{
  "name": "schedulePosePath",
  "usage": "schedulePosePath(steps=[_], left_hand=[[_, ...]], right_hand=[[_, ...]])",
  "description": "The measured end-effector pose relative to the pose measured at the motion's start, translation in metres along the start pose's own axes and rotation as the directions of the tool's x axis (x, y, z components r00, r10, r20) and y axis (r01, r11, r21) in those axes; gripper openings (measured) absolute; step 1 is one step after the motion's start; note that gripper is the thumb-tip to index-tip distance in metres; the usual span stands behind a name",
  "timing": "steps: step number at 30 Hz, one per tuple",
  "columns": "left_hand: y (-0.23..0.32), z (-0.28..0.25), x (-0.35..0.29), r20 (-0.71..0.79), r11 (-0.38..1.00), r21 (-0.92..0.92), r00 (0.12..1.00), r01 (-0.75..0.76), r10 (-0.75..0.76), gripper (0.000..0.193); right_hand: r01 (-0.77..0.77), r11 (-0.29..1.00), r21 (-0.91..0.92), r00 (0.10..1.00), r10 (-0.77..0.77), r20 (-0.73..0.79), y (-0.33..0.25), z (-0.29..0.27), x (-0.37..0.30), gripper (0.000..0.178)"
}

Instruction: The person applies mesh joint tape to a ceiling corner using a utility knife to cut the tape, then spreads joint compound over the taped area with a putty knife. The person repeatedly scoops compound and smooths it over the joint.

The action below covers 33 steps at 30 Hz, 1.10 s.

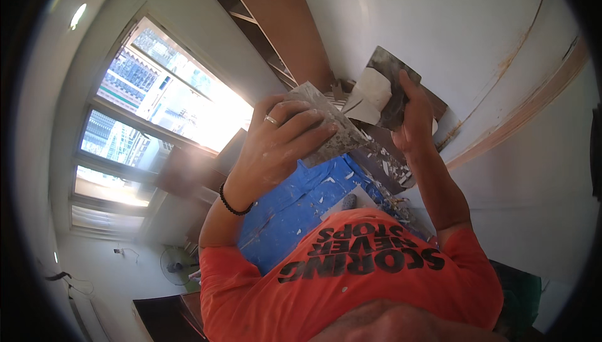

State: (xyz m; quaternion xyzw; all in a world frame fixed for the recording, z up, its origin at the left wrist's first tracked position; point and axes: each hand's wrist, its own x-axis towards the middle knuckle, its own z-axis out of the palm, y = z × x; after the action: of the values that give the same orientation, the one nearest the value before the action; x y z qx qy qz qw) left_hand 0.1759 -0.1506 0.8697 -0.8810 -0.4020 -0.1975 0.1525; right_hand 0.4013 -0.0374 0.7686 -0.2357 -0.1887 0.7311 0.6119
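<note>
My left hand (pixel 276 138), with a ring on one finger and a dark beaded bracelet at the wrist, is closed on a thin, grey, mottled flat scraper plate (pixel 342 138). In my right hand (pixel 417 116) is a darker flat scraper plate (pixel 387 60), gripped with the thumb over its face. An off-white patch that looks like putty (pixel 375 91) covers part of that darker plate. The two plates are held up close together in front of me, the left one a little lower. Whether their edges touch, I cannot tell. My left fingers partly cover the grey plate.
A blue sheet (pixel 282 207) strewn with pale flakes covers the floor below. Tall brown shelving (pixel 282 10) stands at the far wall. The pale wall (pixel 489 35) at right carries brown streaks. A bright window (pixel 163 85) and a fan (pixel 177 265) are at left.
</note>
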Motion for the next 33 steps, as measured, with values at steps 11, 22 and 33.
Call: schedulePosePath(steps=[11, 22, 33], left_hand=[[-0.033, -0.139, 0.134, -0.924, 0.857, -0.308, -0.086, -0.413, -0.373, 0.01], [-0.013, -0.239, 0.274, -0.865, 0.641, -0.229, -0.148, -0.733, -0.479, 0.008], [0.025, -0.219, 0.29, -0.867, 0.744, -0.347, -0.106, -0.571, -0.486, 0.014]], right_hand=[[-0.015, 0.986, 0.165, 0.998, 0.004, 0.067, 0.006, -0.044, 0.016, 0.036], [0.093, 0.995, 0.038, 0.995, -0.094, 0.032, -0.015, -0.065, -0.036, 0.039], [0.182, 0.983, 0.015, 0.983, -0.182, -0.002, -0.043, -0.098, -0.055, 0.041]])
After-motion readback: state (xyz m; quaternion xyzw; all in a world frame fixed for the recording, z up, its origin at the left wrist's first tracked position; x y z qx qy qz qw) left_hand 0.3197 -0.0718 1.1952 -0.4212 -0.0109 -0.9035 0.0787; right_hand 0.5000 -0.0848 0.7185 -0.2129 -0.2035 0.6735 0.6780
